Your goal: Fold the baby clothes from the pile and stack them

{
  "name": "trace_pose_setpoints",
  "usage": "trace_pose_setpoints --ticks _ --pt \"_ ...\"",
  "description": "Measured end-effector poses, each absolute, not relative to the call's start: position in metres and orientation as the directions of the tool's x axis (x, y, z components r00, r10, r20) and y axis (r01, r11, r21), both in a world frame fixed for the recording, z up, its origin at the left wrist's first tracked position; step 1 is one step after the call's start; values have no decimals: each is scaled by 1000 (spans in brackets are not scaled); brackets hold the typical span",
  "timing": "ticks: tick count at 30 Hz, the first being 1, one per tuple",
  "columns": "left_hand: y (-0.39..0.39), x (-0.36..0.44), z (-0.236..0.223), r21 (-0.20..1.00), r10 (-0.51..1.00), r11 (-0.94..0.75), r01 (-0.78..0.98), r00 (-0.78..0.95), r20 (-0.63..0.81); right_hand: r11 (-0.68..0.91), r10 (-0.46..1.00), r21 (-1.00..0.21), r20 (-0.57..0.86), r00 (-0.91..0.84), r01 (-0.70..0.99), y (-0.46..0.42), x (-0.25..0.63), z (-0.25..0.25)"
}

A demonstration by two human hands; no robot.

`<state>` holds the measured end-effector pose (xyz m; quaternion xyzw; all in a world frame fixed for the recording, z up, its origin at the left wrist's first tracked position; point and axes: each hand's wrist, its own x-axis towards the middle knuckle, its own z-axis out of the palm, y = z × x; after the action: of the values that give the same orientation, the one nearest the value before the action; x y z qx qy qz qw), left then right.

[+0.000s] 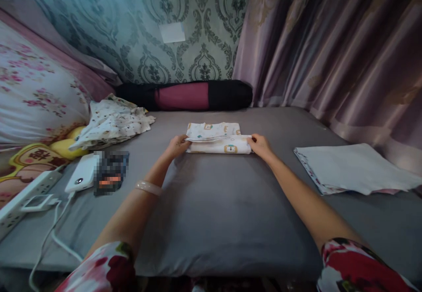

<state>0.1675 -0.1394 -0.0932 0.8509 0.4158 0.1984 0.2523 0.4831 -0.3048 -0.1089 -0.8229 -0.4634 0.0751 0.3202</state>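
Note:
A white cloth [214,145] printed with small animal pictures lies folded in the middle of the grey bed sheet [224,204]. Its near part is doubled over, and a flatter section shows behind the fold. My left hand [178,146] pinches the cloth's left edge at the fold. At the opposite end, my right hand [260,145] grips the right edge between thumb and fingers. Both arms reach forward, and a pale bangle [148,187] circles my left forearm.
Rumpled printed fabric [112,120] lies left, near a yellow cushion [62,148]. A power strip [31,200], a white power bank [84,173] and cables are at near left. Folded cloth [354,167] rests right. A black and maroon roll [184,95] lines the wall.

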Motion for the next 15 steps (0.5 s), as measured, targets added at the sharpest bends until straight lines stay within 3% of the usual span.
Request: trace_pose_setpoints --ticks 8,15 --pt "-117 199 -105 689 961 -258 677 255 110 -527 752 -478 123 648 703 -265 483 -107" --pt "-105 224 -106 588 966 -254 768 173 191 -594 706 -470 85 703 653 -238 486 -103"
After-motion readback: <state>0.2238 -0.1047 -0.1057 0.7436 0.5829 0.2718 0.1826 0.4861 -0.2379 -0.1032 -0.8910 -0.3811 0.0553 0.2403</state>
